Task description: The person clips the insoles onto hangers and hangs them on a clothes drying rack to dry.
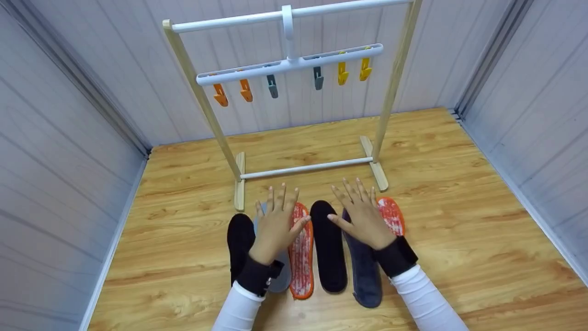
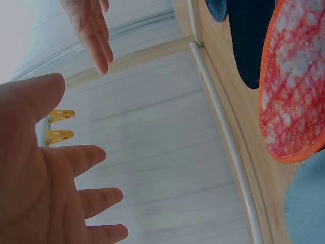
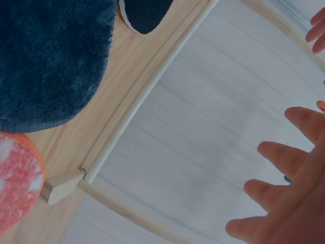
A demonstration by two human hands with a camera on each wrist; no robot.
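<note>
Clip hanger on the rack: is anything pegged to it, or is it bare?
Bare. The clip hanger hangs from the rack with nothing in its six clips; the insoles all lie flat on the floor.

Wooden floor carries it all: a row of insoles lies flat side by side, black insole, grey insole, orange-rimmed insole, another black one, dark blue insole, a second orange-rimmed one. Behind them stands the drying rack.

Both hands flat, palms down, fingers spread and straight, side by side just before the rack's base rail: left hand, right hand. Neither grips anything.
</note>
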